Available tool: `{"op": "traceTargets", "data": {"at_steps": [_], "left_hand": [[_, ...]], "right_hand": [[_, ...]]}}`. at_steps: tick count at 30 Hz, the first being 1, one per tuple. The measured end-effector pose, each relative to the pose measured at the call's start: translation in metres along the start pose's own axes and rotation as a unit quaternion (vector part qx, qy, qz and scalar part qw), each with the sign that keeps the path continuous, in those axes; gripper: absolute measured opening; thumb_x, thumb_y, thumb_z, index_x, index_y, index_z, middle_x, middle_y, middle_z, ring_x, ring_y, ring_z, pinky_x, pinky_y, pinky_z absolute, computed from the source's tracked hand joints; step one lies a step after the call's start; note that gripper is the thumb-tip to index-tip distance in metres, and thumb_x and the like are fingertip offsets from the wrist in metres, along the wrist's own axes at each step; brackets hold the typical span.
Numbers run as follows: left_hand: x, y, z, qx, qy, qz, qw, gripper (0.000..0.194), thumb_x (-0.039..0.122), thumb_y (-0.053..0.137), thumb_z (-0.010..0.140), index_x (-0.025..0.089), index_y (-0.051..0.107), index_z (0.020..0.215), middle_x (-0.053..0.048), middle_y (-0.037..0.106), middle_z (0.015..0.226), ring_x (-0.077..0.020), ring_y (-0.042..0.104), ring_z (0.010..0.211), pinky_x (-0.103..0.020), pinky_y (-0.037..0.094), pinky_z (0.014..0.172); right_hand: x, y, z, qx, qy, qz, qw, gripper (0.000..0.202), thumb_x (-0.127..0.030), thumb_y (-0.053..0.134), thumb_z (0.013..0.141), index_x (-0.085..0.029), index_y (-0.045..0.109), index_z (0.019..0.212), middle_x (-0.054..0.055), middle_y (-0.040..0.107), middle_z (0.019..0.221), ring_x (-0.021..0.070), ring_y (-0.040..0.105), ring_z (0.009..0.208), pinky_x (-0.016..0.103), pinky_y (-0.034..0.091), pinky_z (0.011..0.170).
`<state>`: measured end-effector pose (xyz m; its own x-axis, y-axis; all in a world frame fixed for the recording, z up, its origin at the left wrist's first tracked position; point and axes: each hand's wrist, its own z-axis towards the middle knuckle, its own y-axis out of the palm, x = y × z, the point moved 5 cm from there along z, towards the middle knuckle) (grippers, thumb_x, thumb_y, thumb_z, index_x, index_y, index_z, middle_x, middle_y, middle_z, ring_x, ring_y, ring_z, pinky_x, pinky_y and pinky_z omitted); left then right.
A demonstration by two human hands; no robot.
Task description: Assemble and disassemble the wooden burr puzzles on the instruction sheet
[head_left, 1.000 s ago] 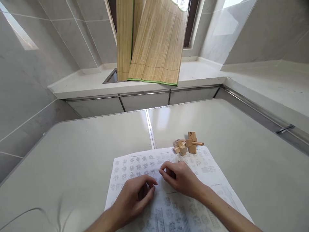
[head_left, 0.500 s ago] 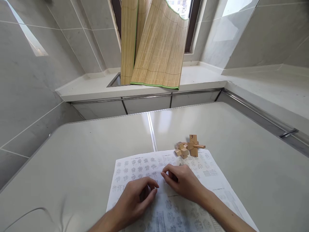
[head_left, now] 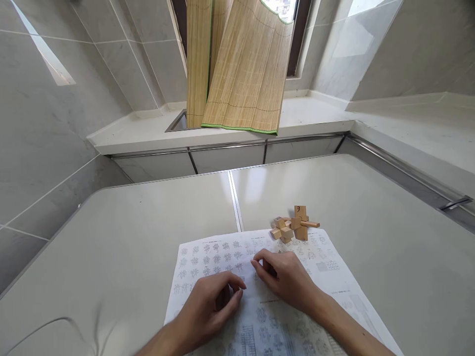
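A large printed sheet point(head_left: 252, 287) with rows of small drawings lies on the pale table. My left hand point(head_left: 215, 304) rests on its lower left part, fingers curled, with a small gap between thumb and forefinger and nothing visible in it. To the right, my right hand point(head_left: 284, 274) also lies on the sheet; its thumb and forefinger tips are close together, and no object shows there. Just beyond it, at the sheet's top edge, sit a small wooden interlocking puzzle point(head_left: 282, 230) and a cross-shaped wooden puzzle point(head_left: 300, 222) with a rod pointing right, side by side.
The pale table point(head_left: 178, 207) has a metal seam point(head_left: 234, 200) running away from me. Behind it is a white ledge point(head_left: 315, 113) with a hanging bamboo mat point(head_left: 248, 69) in front of a window. Grey tiled walls stand on both sides. A thin cable-like line shows at lower left.
The view has shifted slightly, so the puzzles and my right hand appear a little farther right. Both hands keep nearly the same pose.
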<state>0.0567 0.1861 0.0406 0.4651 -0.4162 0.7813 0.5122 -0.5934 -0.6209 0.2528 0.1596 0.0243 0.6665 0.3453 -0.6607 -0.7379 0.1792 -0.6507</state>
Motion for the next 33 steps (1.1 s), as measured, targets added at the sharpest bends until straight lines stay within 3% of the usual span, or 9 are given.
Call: {"op": "traceTargets", "data": {"at_steps": [5,33], "left_hand": [[-0.0021,0.0006,-0.0004,0.0,0.0,0.004,1.0,0.017,0.026,0.054,0.101,0.022,0.07,0.104,0.003,0.06,0.068,-0.0111,0.048,0.057,-0.022,0.04,0.055],[-0.0048,0.0021,0.0011,0.002,0.027,0.009,1.0,0.017,0.024,0.053,0.101,0.023,0.07,0.106,0.002,0.064,0.07,-0.011,0.051,0.056,-0.022,0.042,0.055]], "right_hand": [[0.0024,-0.0074,0.0026,0.021,0.03,-0.011,0.999,0.028,-0.03,0.051,0.107,-0.021,0.065,0.085,-0.004,0.058,0.056,0.011,0.048,0.045,0.023,0.034,0.05],[0.0045,-0.0088,0.0023,0.031,0.042,0.006,0.999,0.025,-0.029,0.053,0.106,-0.022,0.061,0.082,-0.005,0.055,0.055,0.0105,0.047,0.044,0.023,0.035,0.049]]}}
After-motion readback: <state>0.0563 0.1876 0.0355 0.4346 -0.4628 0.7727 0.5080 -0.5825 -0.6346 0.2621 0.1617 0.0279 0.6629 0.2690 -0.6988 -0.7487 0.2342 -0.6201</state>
